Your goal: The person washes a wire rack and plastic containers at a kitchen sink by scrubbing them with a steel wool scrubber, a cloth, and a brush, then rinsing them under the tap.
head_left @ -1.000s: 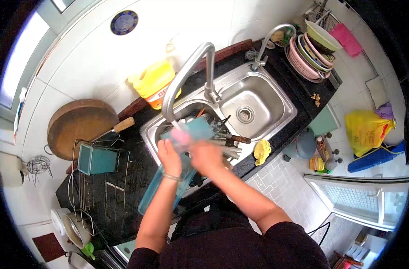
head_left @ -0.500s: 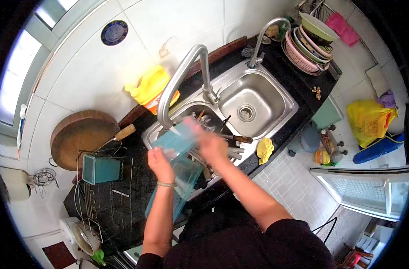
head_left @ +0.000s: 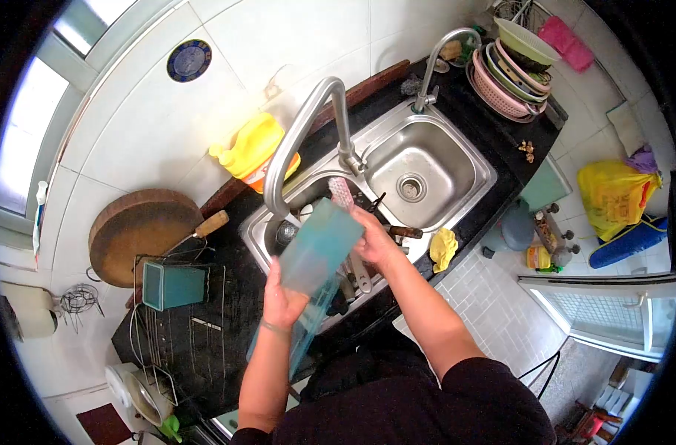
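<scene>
Over the left sink basin (head_left: 253, 236), my left hand (head_left: 281, 300) is closed around the lower end of a translucent teal plastic container (head_left: 319, 248), held tilted. My right hand (head_left: 375, 239) is at the container's upper right edge, its fingers partly hidden behind it. A pink-and-white scrubbing cloth (head_left: 341, 191) sticks out past the container's top edge, by the right fingers. Beneath my left wrist lies a second clear teal container (head_left: 305, 337). Utensils, including a wood-handled one (head_left: 403, 231), lie in and across the basin.
A tall curved faucet (head_left: 279, 167) arches over the left basin; the right basin (head_left: 419, 174) is beside it. A yellow jug (head_left: 253, 152) stands behind. Leftward are a round chopping board (head_left: 141, 233), a teal holder (head_left: 171, 285) and a wire rack (head_left: 219, 311). A yellow cloth (head_left: 443, 248) lies on the front edge.
The container has turned and now stands more upright between my hands. My right hand, blurred before, has shifted slightly right to its edge. The pink cloth moved up and right.
</scene>
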A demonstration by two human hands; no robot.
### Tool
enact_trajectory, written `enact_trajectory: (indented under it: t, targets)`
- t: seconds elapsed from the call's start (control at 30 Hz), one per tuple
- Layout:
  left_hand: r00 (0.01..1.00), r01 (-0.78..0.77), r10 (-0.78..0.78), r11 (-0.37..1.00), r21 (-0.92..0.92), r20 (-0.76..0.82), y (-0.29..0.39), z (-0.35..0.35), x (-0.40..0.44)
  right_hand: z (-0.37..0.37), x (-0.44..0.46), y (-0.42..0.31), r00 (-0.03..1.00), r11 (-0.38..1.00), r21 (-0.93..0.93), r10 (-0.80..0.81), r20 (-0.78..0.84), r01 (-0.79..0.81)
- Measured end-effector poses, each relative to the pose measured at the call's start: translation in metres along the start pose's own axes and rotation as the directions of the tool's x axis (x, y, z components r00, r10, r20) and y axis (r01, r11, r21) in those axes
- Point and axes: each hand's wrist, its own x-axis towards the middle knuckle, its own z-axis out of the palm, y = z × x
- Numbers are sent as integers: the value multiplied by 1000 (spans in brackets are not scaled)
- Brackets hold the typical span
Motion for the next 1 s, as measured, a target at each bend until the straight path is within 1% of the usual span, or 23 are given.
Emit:
enact_trajectory:
  t: [0.03,0.07,0.1,0.13,0.17,0.2,0.23,0.27,0.3,0.33,0.4,0.47,0.5,0.57,0.6,0.67,0.7,0.77,0.8,0.87,0.9,0.97,1.0]
  targets:
    - [998,-37,43,986,161,-34,3,-1,4,2,-1,-5,999,997,-80,18,-28,-20]
    - [994,-69,93,946,318,-61,6,-1,7,5,1,-11,1000,996,-84,20,-20,-22]
    - [990,-89,122,930,356,-72,8,-1,6,8,4,-16,969,886,-461,-147,-198,41]
    - [989,-96,130,929,356,-72,10,2,6,9,7,-20,886,637,-771,-365,-285,15]
    - [981,-140,186,879,456,-58,9,4,6,7,6,-25,895,638,-760,-403,-192,124]
    - [971,-177,237,816,550,-40,7,5,6,8,7,-23,897,639,-760,-398,-190,122]
    - [970,-168,240,789,591,-45,5,3,7,19,4,-22,817,420,-848,-576,25,322]
    - [969,-166,241,790,591,-50,3,4,5,29,-1,-21,681,157,-861,-686,258,484]
    - [971,-170,237,764,623,-26,0,5,5,38,-8,-21,723,10,-943,-644,249,333]
    - [973,-174,232,736,654,-2,-3,7,5,52,-19,-20,822,-10,-993,-560,105,121]
    - [972,-186,233,746,639,11,-7,7,7,63,-28,5,832,-117,-989,-537,140,91]
    - [979,-169,204,764,623,15,-9,-4,12,61,-35,39,826,-90,-928,-431,364,362]
    - [979,-168,202,763,624,16,-8,-7,12,59,-36,42,826,-89,-928,-432,363,361]
    - [980,-183,192,768,613,52,-5,-5,10,75,-47,36,840,-131,-942,-427,334,308]
    - [980,-182,191,768,614,51,-6,-2,9,57,-33,25,851,-174,-951,-426,307,256]
    - [973,-220,221,776,591,71,-6,19,1,60,-23,-8,813,27,-987,-570,116,160]
    - [972,-224,226,774,592,72,-5,18,1,60,-23,-3,813,27,-986,-569,120,164]
    - [963,-259,251,772,581,97,-6,12,6,55,-22,18,798,-113,-957,-530,286,268]
    - [963,-260,250,773,579,99,-6,4,7,48,-21,39,701,-148,-867,-531,475,476]
    - [979,-130,199,788,602,-49,0,-9,10,74,-45,46,769,-67,-886,-471,433,458]
    - [980,-123,192,788,603,-51,0,-8,8,62,-39,48,787,-115,-909,-467,404,400]
    - [969,-242,230,811,532,90,-2,10,4,30,-6,30,651,-85,-878,-638,411,471]
    - [969,-241,230,812,532,88,-3,9,0,31,-8,1,757,-62,-973,-618,214,224]
